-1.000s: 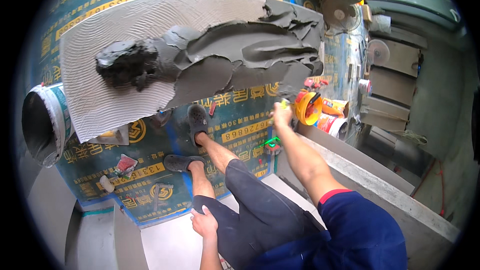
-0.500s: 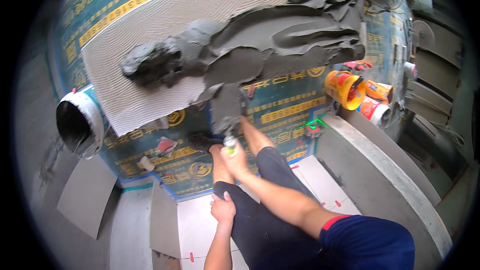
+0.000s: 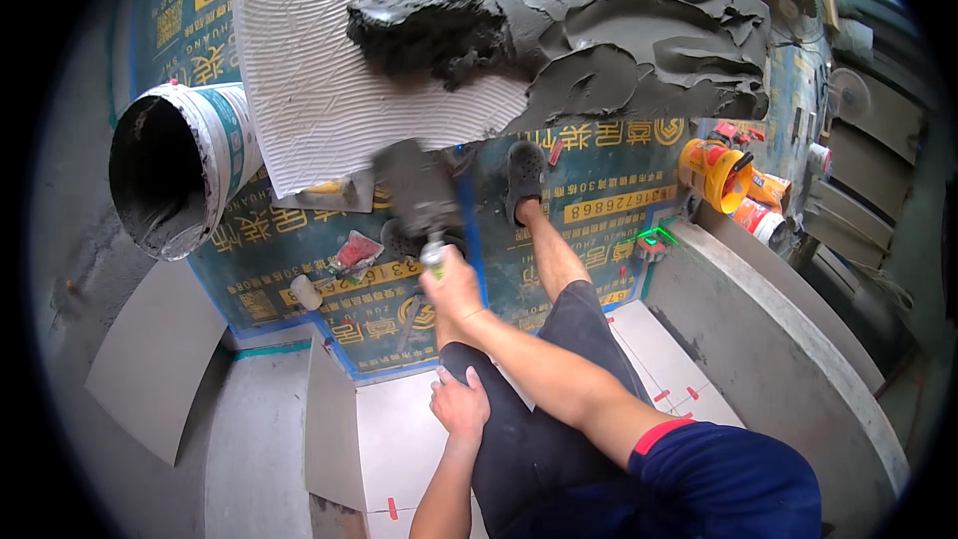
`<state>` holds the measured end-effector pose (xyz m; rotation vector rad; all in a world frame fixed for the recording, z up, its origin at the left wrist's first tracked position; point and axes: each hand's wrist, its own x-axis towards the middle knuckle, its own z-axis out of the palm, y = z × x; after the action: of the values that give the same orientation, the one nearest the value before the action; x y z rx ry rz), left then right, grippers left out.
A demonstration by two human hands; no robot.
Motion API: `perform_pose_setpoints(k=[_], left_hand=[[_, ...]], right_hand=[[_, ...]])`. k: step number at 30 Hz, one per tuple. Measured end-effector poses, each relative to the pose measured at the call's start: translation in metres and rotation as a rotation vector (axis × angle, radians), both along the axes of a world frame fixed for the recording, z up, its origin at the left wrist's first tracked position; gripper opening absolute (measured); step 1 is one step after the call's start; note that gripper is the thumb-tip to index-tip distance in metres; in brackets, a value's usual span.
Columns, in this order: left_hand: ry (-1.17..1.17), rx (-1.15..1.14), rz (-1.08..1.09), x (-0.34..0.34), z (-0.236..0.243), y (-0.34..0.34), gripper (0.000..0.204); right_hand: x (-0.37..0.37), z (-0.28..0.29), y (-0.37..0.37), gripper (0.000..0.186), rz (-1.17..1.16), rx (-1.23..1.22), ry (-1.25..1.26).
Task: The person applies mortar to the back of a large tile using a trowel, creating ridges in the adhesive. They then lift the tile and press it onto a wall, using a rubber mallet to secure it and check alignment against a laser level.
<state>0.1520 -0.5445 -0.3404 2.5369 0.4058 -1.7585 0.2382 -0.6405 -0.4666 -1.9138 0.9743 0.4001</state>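
My right hand (image 3: 454,284) is closed round the short handle of a trowel (image 3: 414,190). Grey mortar coats its wide blade, which is slightly blurred and lies by the near edge of a large pale tile (image 3: 299,50). Wavy ridges cover the tile's upper face. Thick dark-grey mortar (image 3: 639,55) is spread over its right part, and a rough heap (image 3: 429,30) of it sits near the middle. My left hand (image 3: 461,401) rests on my left knee, fingers apart and holding nothing.
A mortar-smeared white bucket (image 3: 225,170) lies on its side at the left. Right of my legs stand a yellow bucket (image 3: 704,170) and a green-lit laser level (image 3: 654,243). Printed green sheeting (image 3: 599,180) covers the floor. A low ledge (image 3: 778,339) runs along the right.
My right hand has swung the trowel leftward along the tile's near edge. My right foot now shows farther forward, and the view has shifted. My left hand stays on the knee.
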Motion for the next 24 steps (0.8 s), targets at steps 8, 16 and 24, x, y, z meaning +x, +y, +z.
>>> perform_pose_setpoints(k=[8, 16, 24], left_hand=[[-0.001, -0.074, 0.060, -0.001, 0.000, 0.025, 0.064], [-0.018, -0.106, 0.077, -0.005, -0.003, 0.029, 0.064], [-0.096, -0.091, 0.033, -0.011, -0.003, 0.032, 0.061]], right_hand=[[0.038, 0.040, 0.016, 0.029, -0.053, 0.043, -0.180], [0.022, 0.010, -0.182, 0.035, -0.283, -0.249, -0.114], [-0.008, -0.032, -0.137, 0.027, -0.459, -0.331, -0.095]])
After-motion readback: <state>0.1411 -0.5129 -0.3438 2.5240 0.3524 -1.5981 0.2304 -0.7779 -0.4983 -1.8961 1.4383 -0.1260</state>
